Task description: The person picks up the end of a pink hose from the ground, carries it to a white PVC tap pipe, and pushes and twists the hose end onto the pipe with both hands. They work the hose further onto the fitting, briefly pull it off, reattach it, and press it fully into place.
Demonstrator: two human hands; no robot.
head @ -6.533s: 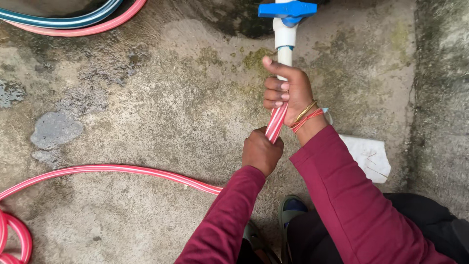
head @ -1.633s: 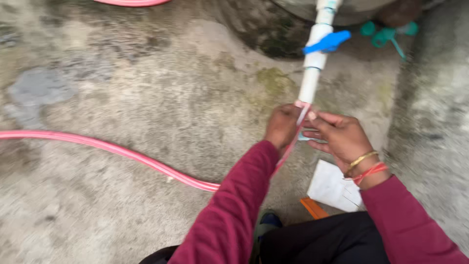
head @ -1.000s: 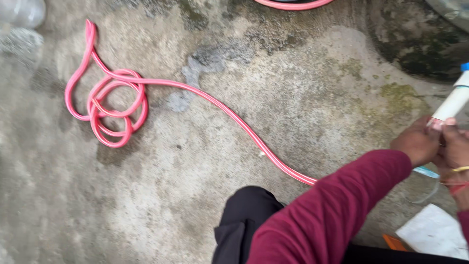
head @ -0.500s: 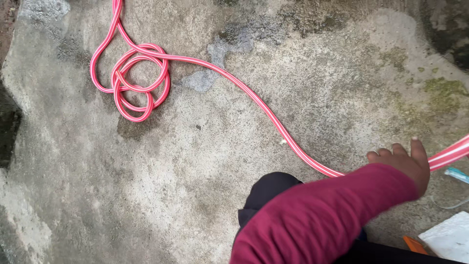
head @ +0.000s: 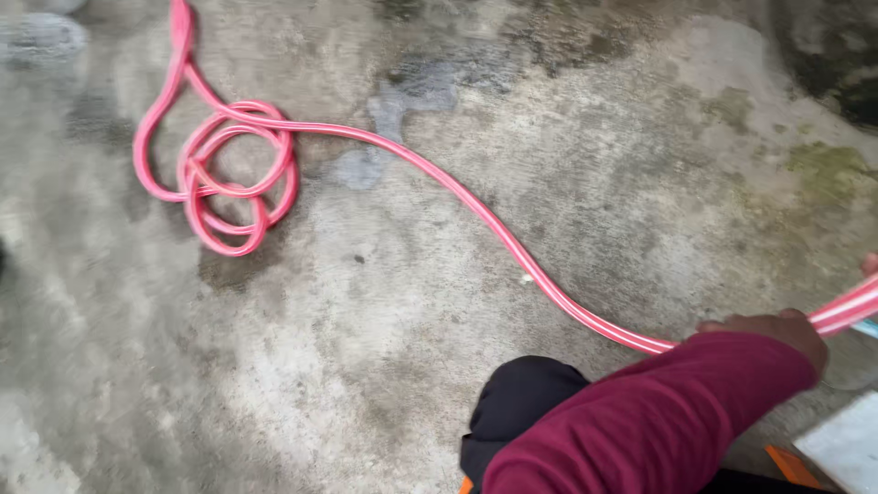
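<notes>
The left hand point(head: 777, 331) has its fingers closed over the pink hose point(head: 476, 206) at the frame's right edge; only a sliver of the right hand point(head: 870, 264) shows, grip unclear. From there the hose snakes across the concrete floor point(head: 366, 348) to a tangled coil, not yet straightened.

Hose point(head: 476, 212) under my left hand point(head: 777, 331): pink with pale lengthwise stripes. My sleeve point(head: 658, 421): maroon, plain. My trousers point(head: 521, 412): black. Concrete floor point(head: 384, 366): mottled grey, darker patches, green staining at upper right.
</notes>
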